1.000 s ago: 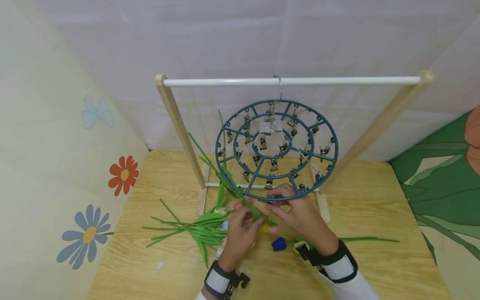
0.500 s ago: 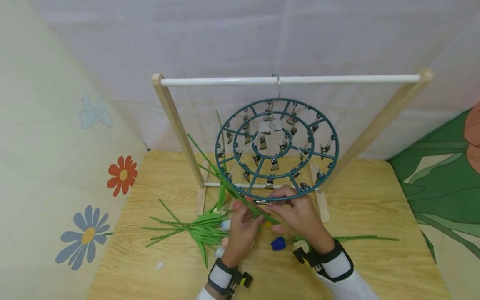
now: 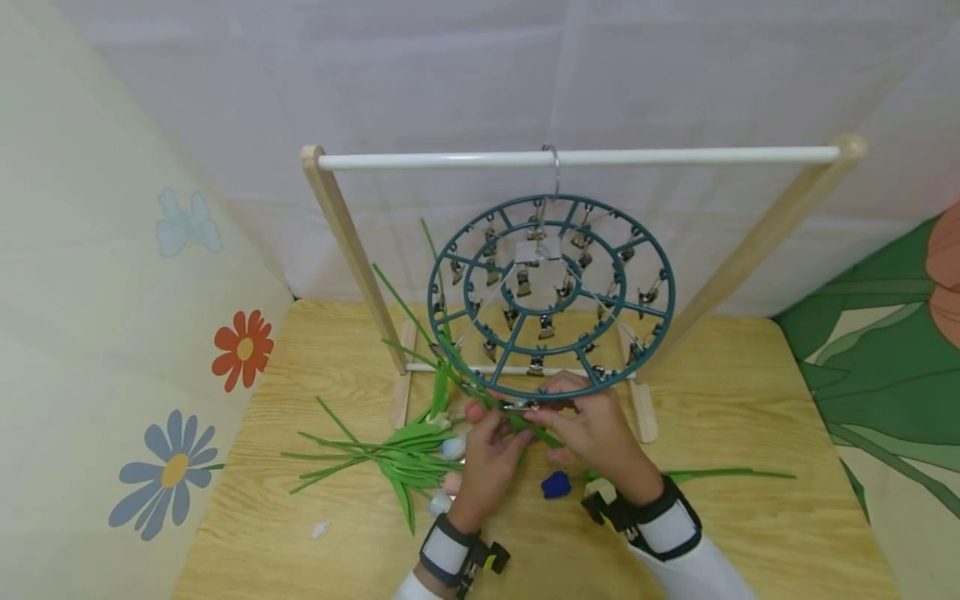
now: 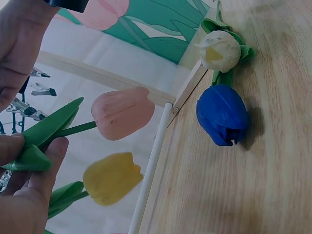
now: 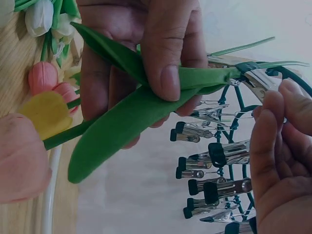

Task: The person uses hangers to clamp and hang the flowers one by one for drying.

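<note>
pinching the green leaf (image 5: pixel 146 97) of a yellow tulip (image 5: pixel 46 113) between thumb and fingers, the left hand (image 3: pixel 487 454) holds the stem up at the near rim of the round clip hanger (image 3: pixel 551 296), which hangs by its hook from the white rail (image 3: pixel 577 157) of a wooden rack. the right hand (image 3: pixel 592 425) is curled at the same spot on the rim, its fingers on a metal clip (image 5: pixel 256 78) whose mouth sits right at the leaf tip; whether the clip already bites the leaf cannot be told. this looks like the step of fastening the flower to the hanger. the next move, as i judge it, calls for squeezing the clip open, sliding the leaf or stem well into it, then letting go while the left hand steadies the flower so the hanger does not swing. on the worktop (image 3: pixel 750 417) a blue tulip (image 3: pixel 557 485) lies just beside the right wrist, and a bunch of other flowers (image 3: pixel 397 462) lies to the left.
</note>
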Tool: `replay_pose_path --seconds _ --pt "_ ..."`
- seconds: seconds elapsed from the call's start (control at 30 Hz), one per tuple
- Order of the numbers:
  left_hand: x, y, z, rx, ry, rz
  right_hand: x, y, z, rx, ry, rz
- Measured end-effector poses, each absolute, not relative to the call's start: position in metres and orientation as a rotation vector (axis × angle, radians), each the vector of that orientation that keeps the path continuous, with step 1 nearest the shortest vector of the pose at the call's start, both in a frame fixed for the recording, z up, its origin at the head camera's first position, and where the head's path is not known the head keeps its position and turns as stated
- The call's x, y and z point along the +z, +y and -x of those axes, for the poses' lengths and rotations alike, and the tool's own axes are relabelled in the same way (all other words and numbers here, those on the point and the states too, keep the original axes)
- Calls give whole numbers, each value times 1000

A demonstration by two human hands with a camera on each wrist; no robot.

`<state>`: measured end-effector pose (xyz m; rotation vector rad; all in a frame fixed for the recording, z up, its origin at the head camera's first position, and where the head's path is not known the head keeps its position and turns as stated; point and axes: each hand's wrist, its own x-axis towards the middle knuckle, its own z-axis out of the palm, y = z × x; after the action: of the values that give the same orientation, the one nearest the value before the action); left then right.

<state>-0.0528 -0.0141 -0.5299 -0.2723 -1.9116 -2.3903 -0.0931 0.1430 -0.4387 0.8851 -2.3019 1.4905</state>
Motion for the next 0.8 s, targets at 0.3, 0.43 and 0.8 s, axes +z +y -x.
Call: replay_pose_path --seconds 0.3,0.43,0.8 --pt "-529 -15 54 -2354 -1953 274 -439 144 95 1483 -2350 -877" --pt "-532 -17 56 -2307 -1961 294 -440 143 96 1487 -2426 -896" --pt "-536 -32 55 -2139 -2060 210 -450 166 81 1316 -2853 -951"
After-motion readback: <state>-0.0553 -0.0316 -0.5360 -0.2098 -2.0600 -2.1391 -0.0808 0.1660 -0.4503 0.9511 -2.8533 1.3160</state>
